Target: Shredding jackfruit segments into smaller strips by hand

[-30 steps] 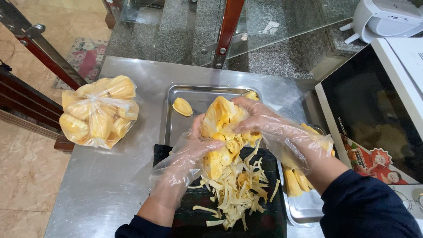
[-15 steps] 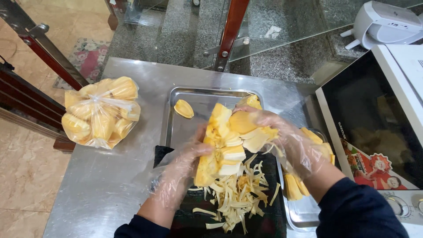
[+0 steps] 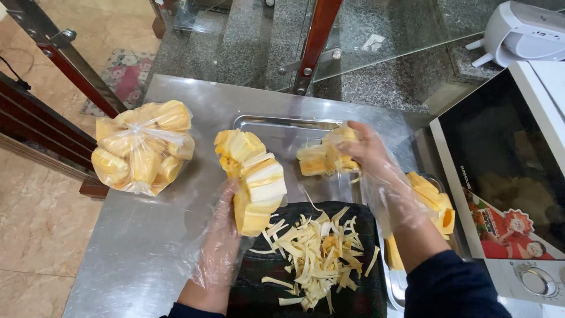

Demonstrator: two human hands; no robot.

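Two pieces in hand: the large yellow jackfruit chunk (image 3: 252,176) with pale cut faces, and a smaller yellow jackfruit piece (image 3: 318,159).
Large chunk, place: held above the near edge of the shallow steel tray (image 3: 282,125), over the dark green chopping mat (image 3: 353,215), just left of centre.
Large chunk, axis: long axis runs from the far left down toward the person; the broad lobed end points away to the tray, the narrow end sits at the palm.
Left hand (image 3: 220,235): in a clear plastic glove, fingers closed round the lower end of the large chunk from below.
Small piece, place: over the middle of the tray, long axis lying across, left to right.
Right hand (image 3: 371,156): gloved likewise, fingers curled over the small piece and gripping it.
Below: a heap of pale yellow fibre strips (image 3: 315,253) on the mat.
Right side: more yellow fruit pods (image 3: 435,203) in a second steel tray, beside a white oven (image 3: 518,176).
Left side: clear plastic bag of yellow pods (image 3: 144,147) on the steel table (image 3: 135,247), well apart from the hands.
Risk: as I judge it, the top-heavy chunk, held only at its narrow end by a slick glove, could slip or tip onto the strips.
Risk, second: the loose glove film could snag in the sticky fruit.
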